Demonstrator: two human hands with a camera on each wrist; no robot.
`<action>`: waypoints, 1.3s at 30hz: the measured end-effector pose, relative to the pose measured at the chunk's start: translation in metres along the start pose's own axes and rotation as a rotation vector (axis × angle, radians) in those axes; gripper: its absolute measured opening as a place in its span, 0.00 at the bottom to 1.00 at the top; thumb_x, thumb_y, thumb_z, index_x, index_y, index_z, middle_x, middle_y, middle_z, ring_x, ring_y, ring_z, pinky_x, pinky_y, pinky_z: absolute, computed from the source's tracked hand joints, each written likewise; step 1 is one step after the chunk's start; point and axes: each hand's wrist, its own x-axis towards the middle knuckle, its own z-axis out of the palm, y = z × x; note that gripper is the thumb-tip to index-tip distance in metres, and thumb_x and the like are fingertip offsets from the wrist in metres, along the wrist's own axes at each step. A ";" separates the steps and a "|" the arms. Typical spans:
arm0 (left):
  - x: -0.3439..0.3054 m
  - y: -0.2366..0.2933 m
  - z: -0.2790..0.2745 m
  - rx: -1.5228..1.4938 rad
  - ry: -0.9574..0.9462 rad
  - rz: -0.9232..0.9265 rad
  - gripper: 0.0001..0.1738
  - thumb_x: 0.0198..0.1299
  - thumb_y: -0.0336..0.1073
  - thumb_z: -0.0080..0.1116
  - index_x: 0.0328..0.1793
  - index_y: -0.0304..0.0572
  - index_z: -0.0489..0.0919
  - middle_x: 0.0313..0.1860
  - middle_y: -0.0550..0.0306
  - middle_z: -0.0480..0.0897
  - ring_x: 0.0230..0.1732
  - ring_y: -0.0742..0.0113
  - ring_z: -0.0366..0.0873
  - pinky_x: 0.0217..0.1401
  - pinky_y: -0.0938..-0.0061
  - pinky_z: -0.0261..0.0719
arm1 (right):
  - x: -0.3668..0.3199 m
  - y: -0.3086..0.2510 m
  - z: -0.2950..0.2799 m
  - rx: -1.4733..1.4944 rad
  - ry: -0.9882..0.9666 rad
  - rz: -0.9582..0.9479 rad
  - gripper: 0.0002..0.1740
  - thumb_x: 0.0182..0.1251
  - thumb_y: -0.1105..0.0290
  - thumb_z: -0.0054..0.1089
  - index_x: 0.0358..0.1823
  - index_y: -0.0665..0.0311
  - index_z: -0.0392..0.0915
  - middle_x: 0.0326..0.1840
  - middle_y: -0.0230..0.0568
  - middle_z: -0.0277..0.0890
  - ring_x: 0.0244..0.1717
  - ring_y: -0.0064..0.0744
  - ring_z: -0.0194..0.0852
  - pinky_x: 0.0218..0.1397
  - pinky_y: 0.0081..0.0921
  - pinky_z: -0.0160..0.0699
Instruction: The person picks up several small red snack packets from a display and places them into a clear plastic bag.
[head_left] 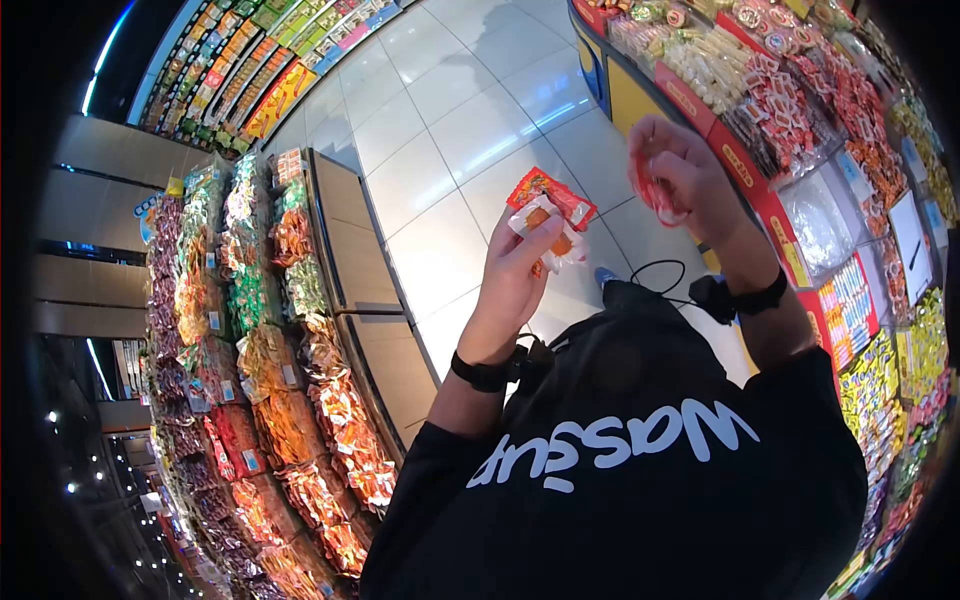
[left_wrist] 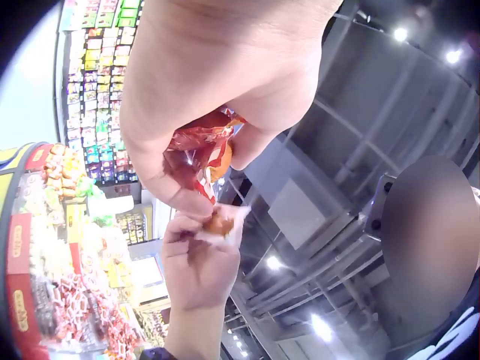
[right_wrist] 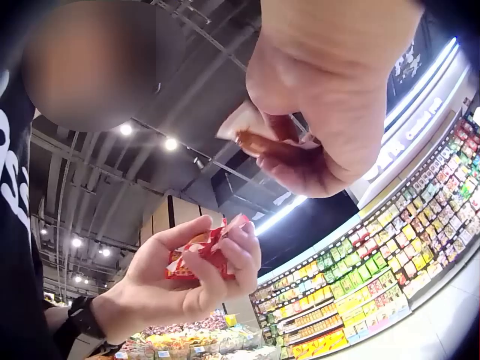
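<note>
My left hand (head_left: 518, 265) pinches a red packet (head_left: 562, 197) and a white-edged wrapper with an orange-brown piece (head_left: 537, 217) between thumb and fingers. To its right, apart from it, my right hand (head_left: 688, 185) has curled fingers round a reddish, partly see-through item (head_left: 655, 198). In the left wrist view, crumpled red wrapping (left_wrist: 196, 141) lies inside the left hand (left_wrist: 217, 67), and the right hand (left_wrist: 201, 274) holds a small pale wrapper with a brown piece (left_wrist: 220, 225). The right wrist view shows the right hand (right_wrist: 322, 105) above the left hand (right_wrist: 180, 281).
Bins of wrapped sweets (head_left: 265, 380) line the left, beside a brown cabinet (head_left: 350, 240). A red-edged sweets counter (head_left: 740, 160) curves along the right, close to the right arm. Tiled floor (head_left: 420, 150) lies between them, and packet shelves (head_left: 250, 70) stand farther off.
</note>
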 end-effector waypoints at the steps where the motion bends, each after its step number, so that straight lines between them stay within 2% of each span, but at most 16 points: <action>1: 0.000 -0.002 -0.001 0.004 0.031 0.009 0.16 0.66 0.31 0.51 0.58 0.35 0.71 0.48 0.52 0.79 0.49 0.63 0.79 0.48 0.67 0.78 | -0.002 0.006 0.003 -0.111 0.018 0.000 0.08 0.67 0.67 0.57 0.38 0.66 0.75 0.31 0.33 0.75 0.30 0.16 0.70 0.35 0.17 0.70; 3: -0.001 -0.012 -0.004 0.021 0.103 0.020 0.15 0.66 0.31 0.52 0.57 0.36 0.71 0.48 0.53 0.79 0.50 0.65 0.78 0.50 0.68 0.77 | -0.008 0.020 0.016 -0.330 0.055 0.005 0.10 0.65 0.65 0.60 0.37 0.66 0.76 0.27 0.32 0.74 0.27 0.16 0.67 0.32 0.17 0.67; 6: -0.006 -0.022 -0.003 0.057 0.142 0.016 0.14 0.66 0.30 0.53 0.56 0.36 0.71 0.48 0.54 0.79 0.50 0.67 0.78 0.52 0.71 0.76 | -0.021 0.033 0.038 -0.543 -0.014 0.162 0.13 0.63 0.64 0.64 0.37 0.67 0.77 0.23 0.31 0.72 0.25 0.15 0.65 0.31 0.18 0.66; 9: -0.015 -0.036 -0.001 0.090 0.180 0.008 0.13 0.67 0.33 0.53 0.55 0.37 0.72 0.48 0.54 0.79 0.48 0.68 0.78 0.52 0.72 0.75 | -0.033 0.064 0.041 -0.482 0.009 0.159 0.16 0.61 0.62 0.68 0.37 0.69 0.77 0.21 0.30 0.71 0.24 0.14 0.65 0.30 0.17 0.65; 13: -0.032 -0.048 0.002 -0.065 0.273 -0.101 0.14 0.70 0.40 0.50 0.53 0.37 0.73 0.48 0.53 0.79 0.47 0.67 0.78 0.52 0.71 0.74 | -0.058 0.070 0.040 -0.222 0.025 0.258 0.11 0.62 0.67 0.67 0.33 0.67 0.76 0.24 0.27 0.73 0.26 0.12 0.65 0.30 0.15 0.63; 14: -0.035 -0.050 0.004 -0.097 0.294 -0.114 0.16 0.71 0.43 0.46 0.53 0.37 0.73 0.49 0.52 0.80 0.48 0.65 0.78 0.51 0.69 0.76 | -0.065 0.072 0.038 -0.225 0.037 0.240 0.10 0.62 0.68 0.67 0.32 0.67 0.75 0.24 0.26 0.73 0.26 0.12 0.65 0.29 0.15 0.62; 16: -0.039 -0.059 0.004 -0.083 0.254 -0.121 0.16 0.72 0.42 0.45 0.53 0.37 0.73 0.50 0.51 0.80 0.48 0.64 0.79 0.50 0.67 0.77 | -0.082 0.074 0.030 -0.235 0.069 0.196 0.09 0.63 0.70 0.65 0.31 0.65 0.74 0.25 0.24 0.72 0.26 0.10 0.64 0.29 0.16 0.62; 19: -0.037 -0.072 0.016 0.032 0.201 -0.186 0.17 0.72 0.40 0.43 0.57 0.36 0.72 0.50 0.50 0.81 0.48 0.63 0.80 0.46 0.64 0.80 | -0.110 0.075 0.022 -0.269 0.258 -0.027 0.08 0.60 0.73 0.65 0.29 0.64 0.73 0.22 0.28 0.72 0.22 0.17 0.66 0.27 0.19 0.63; 22: -0.035 -0.087 0.037 0.151 0.126 -0.318 0.19 0.72 0.40 0.43 0.61 0.36 0.71 0.51 0.51 0.81 0.48 0.64 0.80 0.46 0.66 0.81 | -0.126 0.065 0.016 -0.854 0.311 -0.446 0.10 0.55 0.72 0.68 0.30 0.63 0.73 0.21 0.36 0.73 0.20 0.32 0.70 0.25 0.26 0.65; 25: -0.029 -0.101 0.061 0.108 0.018 -0.397 0.20 0.72 0.41 0.45 0.63 0.36 0.70 0.52 0.53 0.80 0.49 0.66 0.80 0.47 0.71 0.82 | -0.144 0.051 0.003 -1.169 0.210 -0.394 0.12 0.49 0.70 0.71 0.30 0.62 0.74 0.23 0.41 0.73 0.22 0.44 0.73 0.24 0.33 0.67; 26: -0.026 -0.105 0.071 0.158 0.011 -0.430 0.20 0.72 0.40 0.47 0.64 0.36 0.70 0.52 0.54 0.80 0.50 0.69 0.80 0.47 0.75 0.81 | -0.152 0.047 0.001 -1.211 0.211 -0.330 0.12 0.49 0.67 0.71 0.31 0.61 0.76 0.22 0.40 0.74 0.24 0.44 0.75 0.25 0.36 0.69; 29: -0.014 -0.128 0.093 0.242 -0.122 -0.434 0.23 0.71 0.39 0.52 0.67 0.35 0.68 0.53 0.55 0.79 0.49 0.71 0.79 0.48 0.77 0.80 | -0.174 0.041 -0.021 -1.217 0.258 -0.295 0.12 0.50 0.66 0.70 0.33 0.61 0.78 0.22 0.40 0.75 0.25 0.44 0.76 0.26 0.35 0.69; 32: 0.002 -0.154 0.121 0.242 -0.196 -0.482 0.22 0.69 0.37 0.54 0.66 0.35 0.69 0.53 0.55 0.79 0.50 0.71 0.79 0.49 0.77 0.80 | -0.203 0.032 -0.053 -1.202 0.285 -0.250 0.13 0.53 0.63 0.70 0.37 0.61 0.79 0.23 0.42 0.76 0.25 0.45 0.75 0.25 0.35 0.68; 35: 0.018 -0.179 0.168 0.242 -0.269 -0.541 0.20 0.71 0.33 0.48 0.66 0.33 0.69 0.53 0.52 0.80 0.51 0.68 0.80 0.51 0.75 0.80 | -0.240 0.015 -0.091 -1.062 0.288 -0.312 0.11 0.57 0.66 0.67 0.37 0.63 0.77 0.21 0.40 0.76 0.20 0.36 0.74 0.23 0.30 0.66; 38: 0.031 -0.211 0.225 0.055 -0.355 -0.625 0.19 0.69 0.34 0.53 0.63 0.36 0.72 0.50 0.54 0.80 0.48 0.68 0.80 0.48 0.74 0.81 | -0.290 -0.023 -0.126 -0.599 0.336 0.033 0.07 0.61 0.70 0.63 0.36 0.63 0.75 0.19 0.33 0.73 0.18 0.22 0.70 0.23 0.23 0.63; 39: 0.034 -0.223 0.244 0.056 -0.418 -0.630 0.18 0.69 0.33 0.53 0.63 0.36 0.73 0.50 0.54 0.80 0.48 0.67 0.80 0.47 0.73 0.81 | -0.306 -0.032 -0.140 -0.586 0.363 0.021 0.06 0.61 0.71 0.62 0.36 0.63 0.74 0.18 0.32 0.72 0.19 0.19 0.68 0.23 0.22 0.62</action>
